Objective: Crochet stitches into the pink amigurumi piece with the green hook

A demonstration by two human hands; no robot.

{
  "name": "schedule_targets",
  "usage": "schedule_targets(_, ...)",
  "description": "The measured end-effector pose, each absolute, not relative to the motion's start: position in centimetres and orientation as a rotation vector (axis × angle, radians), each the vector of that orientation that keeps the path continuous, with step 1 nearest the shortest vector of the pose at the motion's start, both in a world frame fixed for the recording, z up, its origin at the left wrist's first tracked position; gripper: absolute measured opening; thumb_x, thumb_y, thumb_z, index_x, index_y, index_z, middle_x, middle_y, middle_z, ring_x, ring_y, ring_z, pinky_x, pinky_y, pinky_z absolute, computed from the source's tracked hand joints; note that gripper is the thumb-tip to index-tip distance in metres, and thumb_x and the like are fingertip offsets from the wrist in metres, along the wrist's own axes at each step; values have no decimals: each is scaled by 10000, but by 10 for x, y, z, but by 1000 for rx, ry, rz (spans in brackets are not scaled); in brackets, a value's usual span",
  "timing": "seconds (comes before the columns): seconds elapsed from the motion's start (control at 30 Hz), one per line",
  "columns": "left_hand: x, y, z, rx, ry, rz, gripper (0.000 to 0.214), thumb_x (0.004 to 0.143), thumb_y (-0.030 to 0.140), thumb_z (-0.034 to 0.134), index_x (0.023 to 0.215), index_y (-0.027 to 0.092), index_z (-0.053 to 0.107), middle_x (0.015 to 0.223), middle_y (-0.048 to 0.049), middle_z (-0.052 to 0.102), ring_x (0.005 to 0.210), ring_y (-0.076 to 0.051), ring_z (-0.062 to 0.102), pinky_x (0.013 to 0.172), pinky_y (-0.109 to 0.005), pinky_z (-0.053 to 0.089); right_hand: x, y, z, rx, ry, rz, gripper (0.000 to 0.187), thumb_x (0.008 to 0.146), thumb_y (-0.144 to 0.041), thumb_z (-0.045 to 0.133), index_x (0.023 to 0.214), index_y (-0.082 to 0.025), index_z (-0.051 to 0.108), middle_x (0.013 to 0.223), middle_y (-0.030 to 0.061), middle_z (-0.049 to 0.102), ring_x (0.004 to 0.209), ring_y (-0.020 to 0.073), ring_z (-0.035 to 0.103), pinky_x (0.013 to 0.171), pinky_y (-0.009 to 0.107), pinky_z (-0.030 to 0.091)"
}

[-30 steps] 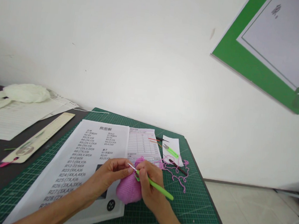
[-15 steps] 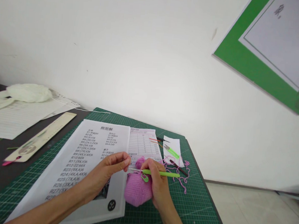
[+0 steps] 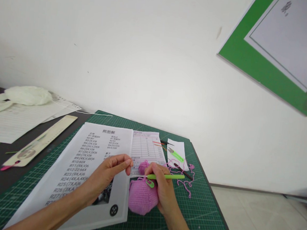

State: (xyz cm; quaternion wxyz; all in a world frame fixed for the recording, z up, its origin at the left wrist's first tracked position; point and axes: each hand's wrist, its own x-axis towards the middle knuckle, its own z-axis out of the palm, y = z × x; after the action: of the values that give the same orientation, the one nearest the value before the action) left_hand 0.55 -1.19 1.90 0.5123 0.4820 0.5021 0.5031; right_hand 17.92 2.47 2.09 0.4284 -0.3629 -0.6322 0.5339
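Observation:
My right hand [image 3: 162, 185] grips a crochet hook [image 3: 176, 177] by its light green handle, the thin shaft pointing left. Hanging below the hook is a rounded pink crocheted piece [image 3: 143, 199], with a green stitch marker [image 3: 150, 183] at its top. My left hand [image 3: 117, 165] is closed in a pinch just above and left of the hook's tip; whatever is between its fingertips, if anything, is too small to make out. Behind the hook, a small pink yarn ball [image 3: 143, 167] is partly covered by my right hand.
Under my left arm lies a printed pattern sheet [image 3: 85, 173] on the green cutting mat [image 3: 196, 210]. A form [image 3: 147, 143], green thread snips [image 3: 176, 155], dark tools and loose pink yarn [image 3: 189, 188] lie beyond. At left are a ruler [image 3: 48, 137] and lined paper [image 3: 11, 125].
My left fingertips have shifted slightly left, away from the hook's tip. The pink piece has swung a little down and right. My right hand keeps its grip on the hook.

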Motion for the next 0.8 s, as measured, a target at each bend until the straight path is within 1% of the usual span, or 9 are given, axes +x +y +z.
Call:
schedule_targets(0.1, 7, -16, 21, 1239, 1219, 1174, 385, 932, 472, 422, 771, 235, 680, 808, -14, 669, 840, -232, 577, 771, -308, 431, 180, 25, 20, -917, -1604, 1307, 424, 893, -417, 440, 546, -184, 513, 561, -19, 451, 566, 132, 415, 562, 255, 334)
schedule_targets(0.17, 9, -19, 21, 1319, 1216, 1142, 420, 941, 491, 390, 821, 238, 703, 866, -29, 700, 923, -258, 595, 837, -330, 444, 180, 25, 21, -926, -1625, 1286, 428, 900, -415, 438, 546, -184, 504, 551, -23, 448, 558, 129, 414, 561, 253, 336)
schedule_targets(0.23, 11, -21, 20, 1425, 1193, 1097, 367, 919, 484, 456, 809, 235, 702, 843, -23, 701, 901, -259, 609, 831, -332, 461, 180, 24, 22, -932, -1650, 1270, 426, 906, -401, 435, 543, -185, 493, 533, -27, 446, 547, 126, 418, 560, 251, 344)
schedule_targets(0.33, 14, -22, 18, 1594, 1148, 1041, 262, 897, 413, 540, 796, 217, 682, 793, -4, 663, 812, -229, 612, 784, -319, 477, 179, 22, 25, -930, -1685, 1273, 403, 901, -362, 436, 540, -187, 480, 518, -29, 452, 532, 123, 426, 546, 246, 350)
schedule_targets(0.43, 15, -23, 13, 1721, 1147, 1054, 276, 940, 359, 475, 790, 204, 648, 785, -3, 617, 782, -205, 591, 771, -312, 475, 178, 21, 25, -917, -1697, 1299, 397, 895, -358, 429, 540, -187, 475, 516, -27, 450, 523, 120, 418, 533, 246, 345)
schedule_targets(0.53, 15, -25, 8, 1821, 1162, 1118, 301, 967, 335, 415, 759, 213, 595, 744, 9, 578, 782, -197, 574, 803, -312, 465, 178, 23, 25, -903, -1695, 1344, 404, 897, -381, 434, 548, -184, 484, 527, -25, 448, 533, 117, 406, 538, 247, 336)
schedule_targets(0.6, 15, -25, 7, 1880, 1178, 1166, 298, 979, 309, 391, 758, 219, 569, 734, 12, 574, 795, -195, 572, 822, -313, 457, 179, 24, 25, -888, -1706, 1400, 384, 876, -378, 498, 547, -178, 494, 527, -32, 438, 535, 110, 386, 537, 243, 322)
schedule_targets(0.67, 14, -25, 7, 1933, 1198, 1204, 298, 985, 268, 382, 748, 218, 556, 727, 12, 573, 760, -186, 569, 776, -302, 459, 181, 26, 26, -873, -1724, 1471, 310, 822, -348, 603, 578, -167, 539, 541, -39, 449, 541, 103, 377, 536, 237, 310)
schedule_targets(0.8, 13, -25, 10, 2039, 1225, 1292, 301, 985, 185, 370, 737, 207, 540, 698, 9, 566, 693, -177, 545, 704, -304, 439, 183, 25, 24, -821, -1651, 1670, 129, 704, -237, 734, 699, -162, 630, 649, -34, 526, 620, 104, 430, 578, 224, 323)
